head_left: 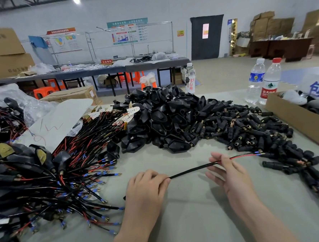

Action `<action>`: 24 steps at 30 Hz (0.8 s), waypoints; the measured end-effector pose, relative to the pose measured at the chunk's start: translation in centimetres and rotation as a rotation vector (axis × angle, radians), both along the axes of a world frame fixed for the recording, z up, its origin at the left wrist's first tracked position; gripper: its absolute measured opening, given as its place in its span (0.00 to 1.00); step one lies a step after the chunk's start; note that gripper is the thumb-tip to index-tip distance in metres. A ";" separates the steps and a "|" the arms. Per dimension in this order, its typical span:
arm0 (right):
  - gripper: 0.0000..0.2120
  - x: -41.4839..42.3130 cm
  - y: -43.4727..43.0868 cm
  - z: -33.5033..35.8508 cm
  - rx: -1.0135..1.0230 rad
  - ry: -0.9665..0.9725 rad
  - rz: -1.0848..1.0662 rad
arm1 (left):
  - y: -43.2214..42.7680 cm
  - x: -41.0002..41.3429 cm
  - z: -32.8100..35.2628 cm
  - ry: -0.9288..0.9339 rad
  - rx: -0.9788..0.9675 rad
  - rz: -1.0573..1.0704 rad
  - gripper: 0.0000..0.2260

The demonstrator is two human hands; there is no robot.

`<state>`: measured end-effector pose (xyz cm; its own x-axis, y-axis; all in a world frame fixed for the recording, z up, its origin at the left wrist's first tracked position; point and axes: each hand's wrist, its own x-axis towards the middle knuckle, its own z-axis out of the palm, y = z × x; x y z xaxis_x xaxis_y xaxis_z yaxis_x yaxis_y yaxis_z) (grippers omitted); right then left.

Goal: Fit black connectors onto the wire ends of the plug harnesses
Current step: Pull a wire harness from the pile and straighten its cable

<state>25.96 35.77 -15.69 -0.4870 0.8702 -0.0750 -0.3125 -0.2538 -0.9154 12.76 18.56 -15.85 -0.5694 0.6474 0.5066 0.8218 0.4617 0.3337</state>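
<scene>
Head view, and we've got one harness (188,170) up off the table (189,218), stretched between both hands. The left hand (146,187) curls its fingers round the black sheath. The right hand (226,170) pinches it further along, just where the red and black wires split out. Beyond the right grip the wire ends (257,153) reach out bare, their blue-sleeved tips at the edge of the loose connectors (249,132). Nothing is fitted on them yet, so we judge this one is at its very start: pick a connector and push it on.

Overall it looks early. Left of the left grip sprawls a big heap (65,182) of harnesses, blue tips bare, all waiting. Right of the right grip and nearer to us, a small bunch (297,165) seems to carry connectors already, its cables trailing off frame, though we can't be sure.

Past both grips rises a mound of black shells (160,117). Further right we see a box (300,119) and bottles (270,80). The table is a plain grey-green surface. Behind it we see a workshop hall with a long bench (96,72), orange stools (44,90), stacked cartons (3,53) and a dark door (206,37).
</scene>
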 end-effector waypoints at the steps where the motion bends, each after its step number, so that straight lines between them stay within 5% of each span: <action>1: 0.14 0.2 0.2 0.1 0.015 0.001 -0.020 | 0.0 -0.1 0.0 0.008 -0.003 0.006 0.06; 13: 0.12 0.8 0.4 0.3 0.076 -0.025 -0.162 | -0.9 -1.2 -0.4 -0.186 -0.077 0.000 0.17; 24: 0.12 0.7 0.3 0.2 0.139 -0.085 -0.168 | -1.1 -1.5 -0.2 -0.214 -0.072 -0.028 0.16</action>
